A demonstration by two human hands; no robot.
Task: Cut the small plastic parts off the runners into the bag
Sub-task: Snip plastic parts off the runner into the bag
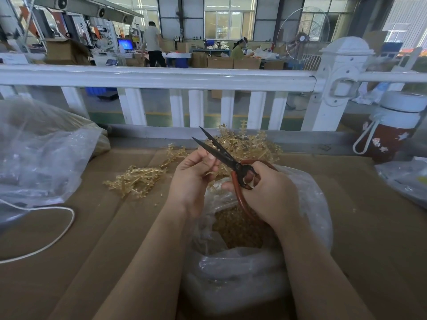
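My right hand (265, 192) grips the red handles of black-bladed scissors (217, 150), whose blades stand apart and point up-left. My left hand (194, 174) pinches a small amber runner piece beside the blades; most of it is hidden by the fingers. Both hands hover over a clear plastic bag (307, 204) holding many small amber parts (238, 229). A heap of amber runners (249, 146) lies just behind the hands, and a second pile of runners (136, 180) lies to the left on the cardboard.
Cardboard (369, 227) covers the table. A large crumpled clear bag (39, 158) sits at left with a white cord (57, 234) in front. A red-and-white bottle (390, 130) stands at right, another clear bag (406, 181) below it. A white railing (161, 77) runs behind.
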